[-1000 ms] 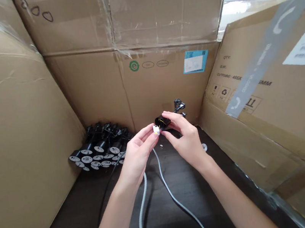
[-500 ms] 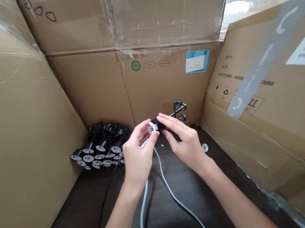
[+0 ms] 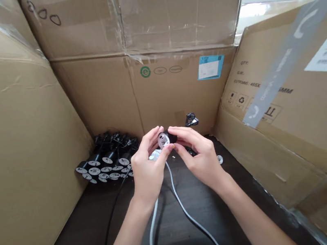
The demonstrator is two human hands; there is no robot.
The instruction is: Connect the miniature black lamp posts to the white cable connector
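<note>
I had my left hand [image 3: 147,164] and right hand [image 3: 198,152] curled closed, fingertips pinching a black fitting with a white disc face [image 3: 163,140] between them (a two-sided hold, face tipped toward my view). A white cable [image 3: 180,204] ran below; beyond lay a heap of matching fittings [image 3: 107,158] against cardboard cartons [image 3: 100,99].

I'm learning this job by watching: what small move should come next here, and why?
Probably press the white round cap firmly onto the black cylindrical housing with the left hand while the right hand steadies it. Both hands bring the pieces together at the fingertips, and I can't tell from here whether the cap is fully seated.
</note>
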